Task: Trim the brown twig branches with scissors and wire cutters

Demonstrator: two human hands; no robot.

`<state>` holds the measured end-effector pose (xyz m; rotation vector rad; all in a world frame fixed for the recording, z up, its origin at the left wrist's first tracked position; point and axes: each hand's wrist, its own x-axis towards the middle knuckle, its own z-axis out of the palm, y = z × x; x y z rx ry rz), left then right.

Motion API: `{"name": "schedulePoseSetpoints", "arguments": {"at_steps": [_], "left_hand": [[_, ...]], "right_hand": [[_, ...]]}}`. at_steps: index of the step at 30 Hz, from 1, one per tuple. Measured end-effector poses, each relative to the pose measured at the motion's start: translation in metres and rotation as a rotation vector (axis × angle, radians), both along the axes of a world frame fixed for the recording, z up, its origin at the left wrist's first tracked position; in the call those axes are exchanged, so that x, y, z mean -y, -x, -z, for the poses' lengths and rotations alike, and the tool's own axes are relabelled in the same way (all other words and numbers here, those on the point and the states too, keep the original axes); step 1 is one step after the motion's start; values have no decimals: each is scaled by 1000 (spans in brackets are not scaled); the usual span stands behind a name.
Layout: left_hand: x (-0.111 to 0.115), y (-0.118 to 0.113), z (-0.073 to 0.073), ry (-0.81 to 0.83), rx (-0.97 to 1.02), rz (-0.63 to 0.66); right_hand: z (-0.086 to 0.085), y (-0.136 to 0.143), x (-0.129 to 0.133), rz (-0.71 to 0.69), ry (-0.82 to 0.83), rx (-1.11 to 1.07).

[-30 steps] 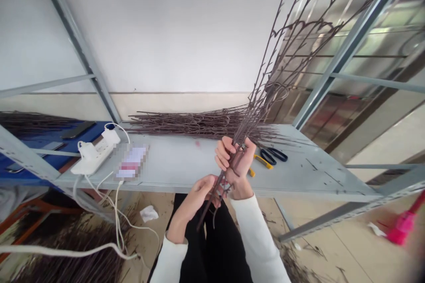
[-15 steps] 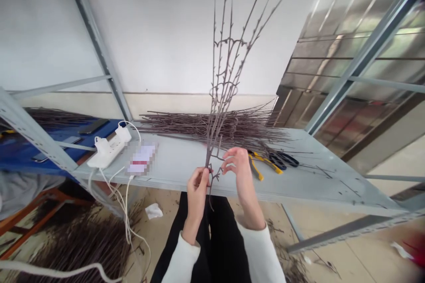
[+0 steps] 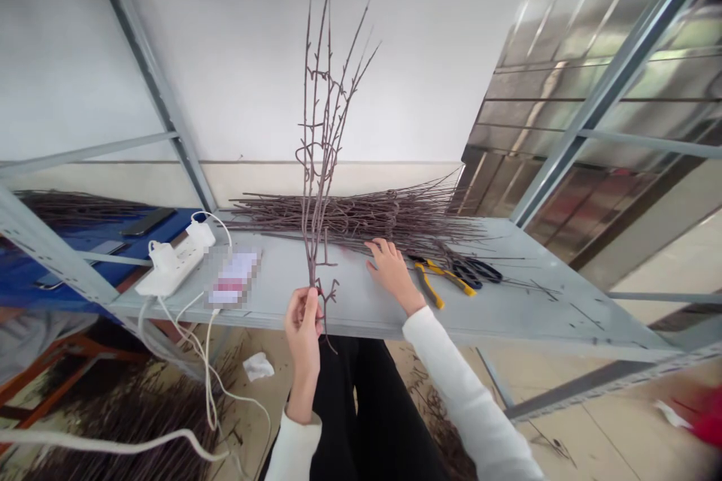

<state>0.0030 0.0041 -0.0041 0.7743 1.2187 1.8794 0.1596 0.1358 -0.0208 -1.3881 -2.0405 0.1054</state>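
My left hand (image 3: 303, 318) is closed round the lower end of an upright bundle of thin brown twigs (image 3: 317, 203). The stems fan out towards the top, with curled cross pieces between them. Short forked bits stick out beside my fingers. My right hand (image 3: 390, 270) is over the shelf with its fingers apart and nothing visible in them, close to the front of a pile of loose twigs (image 3: 361, 214). Yellow-and-black pliers (image 3: 443, 278) lie just right of it, and a dark-handled tool (image 3: 478, 271), perhaps scissors, lies beside them.
A white power strip (image 3: 177, 263) with plugs and a blurred-out phone (image 3: 234, 276) are on the left of the grey metal shelf (image 3: 361, 308). White cables (image 3: 208, 368) hang over its front edge. Slanted metal posts (image 3: 609, 83) stand at both sides. More twigs (image 3: 129, 428) lie on the floor.
My left hand has carried the twig bundle to the left. My right hand has left the bundle's forked bits and reached forward to the edge of the twig pile.
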Motion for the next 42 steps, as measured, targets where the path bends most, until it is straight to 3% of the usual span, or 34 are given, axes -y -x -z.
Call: {"name": "schedulePoseSetpoints", "arguments": {"at_steps": [4, 8, 11, 15, 19, 22, 25, 31, 37, 42], "left_hand": [[-1, 1, 1, -2, 19, -12], [-2, 5, 4, 17, 11, -21], [-3, 9, 6, 33, -2, -26], [-4, 9, 4, 52, -12, -39], [-5, 5, 2, 69, 12, -50], [-6, 3, 2, 69, 49, -38], [-8, 3, 3, 60, 86, -15], [-12, -1, 7, 54, 102, 17], [-18, -8, 12, 71, 126, 62], [-18, -13, 10, 85, 146, 93]], "right_hand": [[2, 1, -26, 13, 10, 276], [-12, -5, -32, -8, -51, 424], [-36, -14, -29, 2, -131, 461], [-82, -25, -33, 45, -249, 463], [-126, -21, -65, 93, -336, 457], [-140, -6, -101, 67, -363, 489], [-130, 12, -134, -14, -360, 553], [-81, 25, -168, -111, -335, 641], [-62, 25, -176, -96, -332, 657], [-54, 20, -166, -184, -330, 678]]}}
